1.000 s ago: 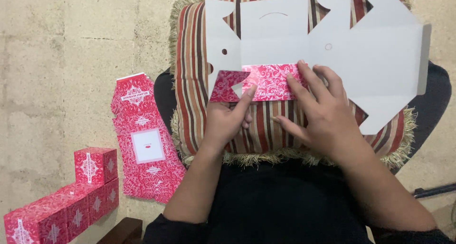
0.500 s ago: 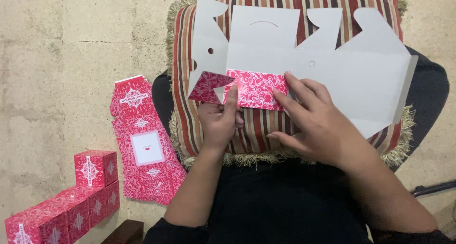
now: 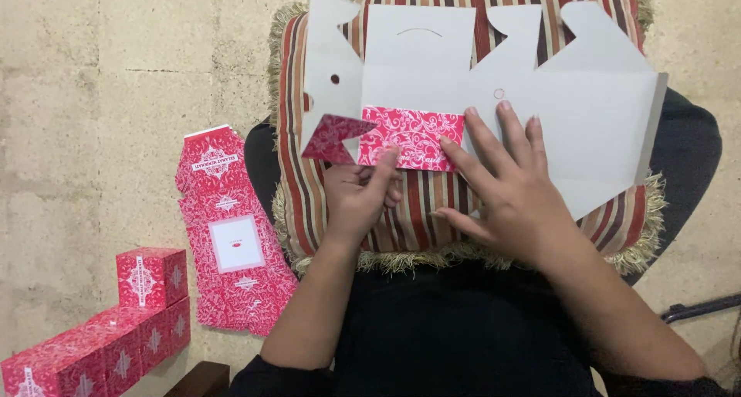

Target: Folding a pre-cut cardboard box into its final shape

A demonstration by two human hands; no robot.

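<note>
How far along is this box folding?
Done: several finished red boxes stand on the floor at the left. In hand: a flat white cardboard sheet lies on the striped cushion; the left hand folds up its red flap while the right hand presses the sheet flat. Left: the sheet's other flaps lie unfolded, and a stack of flat red sheets waits.

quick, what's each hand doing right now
Left hand: fingers closed, pinching the folded red patterned flap of the flat white cardboard box blank.
Right hand: open, pressing flat on it.
</note>
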